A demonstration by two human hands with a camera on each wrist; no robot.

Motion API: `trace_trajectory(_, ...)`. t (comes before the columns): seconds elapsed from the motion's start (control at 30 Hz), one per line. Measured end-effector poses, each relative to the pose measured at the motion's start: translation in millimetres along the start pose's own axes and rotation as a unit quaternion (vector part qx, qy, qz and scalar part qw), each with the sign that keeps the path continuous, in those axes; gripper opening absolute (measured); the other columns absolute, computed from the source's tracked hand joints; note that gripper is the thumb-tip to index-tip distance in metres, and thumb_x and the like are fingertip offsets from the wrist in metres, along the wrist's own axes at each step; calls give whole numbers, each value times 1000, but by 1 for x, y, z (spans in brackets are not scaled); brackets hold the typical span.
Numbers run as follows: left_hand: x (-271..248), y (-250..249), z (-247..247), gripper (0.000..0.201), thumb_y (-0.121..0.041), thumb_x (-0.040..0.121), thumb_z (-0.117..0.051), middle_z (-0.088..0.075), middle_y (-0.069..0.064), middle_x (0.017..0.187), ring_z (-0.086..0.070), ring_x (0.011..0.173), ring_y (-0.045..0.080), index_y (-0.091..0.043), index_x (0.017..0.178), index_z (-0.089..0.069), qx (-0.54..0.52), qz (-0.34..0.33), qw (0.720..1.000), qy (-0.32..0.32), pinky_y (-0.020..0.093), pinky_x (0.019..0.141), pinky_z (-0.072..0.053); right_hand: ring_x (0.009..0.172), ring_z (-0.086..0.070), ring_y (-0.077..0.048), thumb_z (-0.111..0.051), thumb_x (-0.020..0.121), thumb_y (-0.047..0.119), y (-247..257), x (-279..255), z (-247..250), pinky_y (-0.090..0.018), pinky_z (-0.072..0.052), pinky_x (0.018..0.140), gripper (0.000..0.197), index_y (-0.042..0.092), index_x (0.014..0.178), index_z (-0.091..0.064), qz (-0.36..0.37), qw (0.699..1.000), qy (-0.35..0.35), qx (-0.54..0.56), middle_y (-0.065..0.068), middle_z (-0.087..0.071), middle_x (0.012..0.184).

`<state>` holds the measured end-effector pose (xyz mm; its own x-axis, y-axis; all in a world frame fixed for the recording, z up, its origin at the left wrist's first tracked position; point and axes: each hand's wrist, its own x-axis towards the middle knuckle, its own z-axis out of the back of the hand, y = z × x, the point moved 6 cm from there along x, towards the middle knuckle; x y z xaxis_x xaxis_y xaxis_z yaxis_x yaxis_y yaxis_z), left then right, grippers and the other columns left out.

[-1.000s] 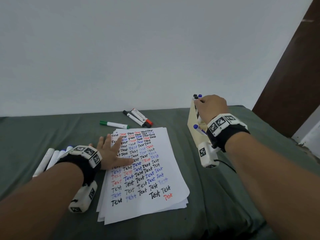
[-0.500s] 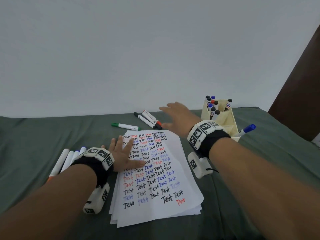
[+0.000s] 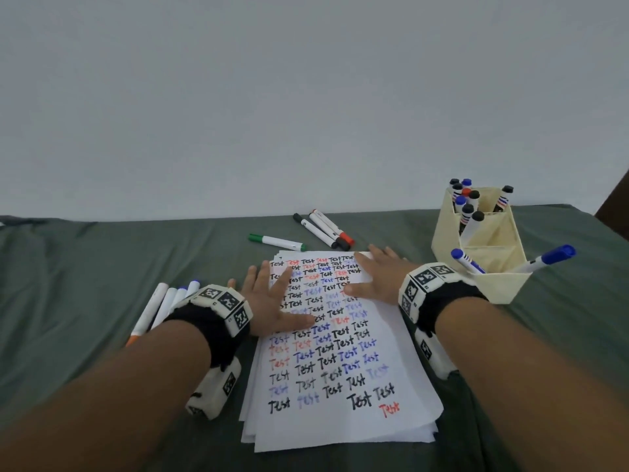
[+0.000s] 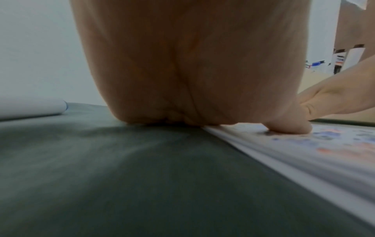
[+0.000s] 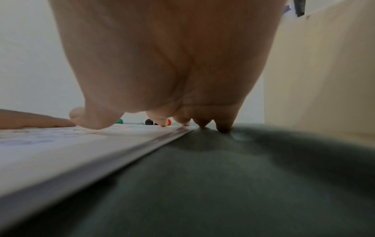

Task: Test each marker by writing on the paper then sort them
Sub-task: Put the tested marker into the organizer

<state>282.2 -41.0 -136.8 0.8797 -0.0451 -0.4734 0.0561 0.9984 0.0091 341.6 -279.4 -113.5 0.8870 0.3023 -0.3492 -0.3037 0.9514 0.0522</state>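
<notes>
A stack of white paper [image 3: 340, 396] covered with the word "Test" in black, blue and red lies in the middle of the green cloth. My left hand [image 3: 272, 298] lies flat on the paper's left side, fingers spread. At the paper's upper right edge my right hand [image 3: 377, 274] rests flat, holding nothing. A green marker [image 3: 277, 242] and three more markers [image 3: 325, 229] lie beyond the paper. A cream paper holder [image 3: 490, 267] at the right holds several markers [image 3: 466, 202]. Several white markers [image 3: 163, 304] lie to the left of my left wrist.
A plain white wall stands behind the green cloth surface [image 3: 85, 267]. A dark brown panel [image 3: 616, 212] shows at the far right edge. In the right wrist view the holder's wall [image 5: 324, 72] rises close beside my right hand [image 5: 162, 64].
My right hand left the holder, swept left across the far markers, and came down flat on the paper's right edge. The left hand stayed on the paper.
</notes>
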Motion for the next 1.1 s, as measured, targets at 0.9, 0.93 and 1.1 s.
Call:
trace_trajectory(0.9, 60, 16, 108, 8, -31, 101, -47, -55, -6, 80, -54, 67, 14, -24, 98, -46, 16, -61, 956, -287, 29, 56, -38, 157, -4, -29, -49, 96, 65, 5, -5, 22, -51, -17, 124, 88, 30, 162, -3, 46, 991, -91, 89, -1, -2, 171)
trace_trajectory(0.93, 53, 5, 108, 8, -30, 102, -47, -54, -6, 79, -53, 65, 13, -25, 95, -45, -4, -93, 952, -293, 27, 54, -35, 157, -5, -27, -52, 97, 61, 5, -6, 25, -50, -17, 124, 87, 31, 162, -2, 53, 988, -108, 99, 0, -2, 171)
trace_trajectory(1.1, 19, -50, 102, 18, -38, 104, -41, -58, -6, 85, -58, 72, 14, -25, 99, -54, -11, -217, 934, -283, 33, 63, -49, 131, -46, -24, -53, 103, 40, 13, -13, 38, -37, -42, 104, 51, 30, 151, -37, 98, 977, -166, 91, -1, -47, 149)
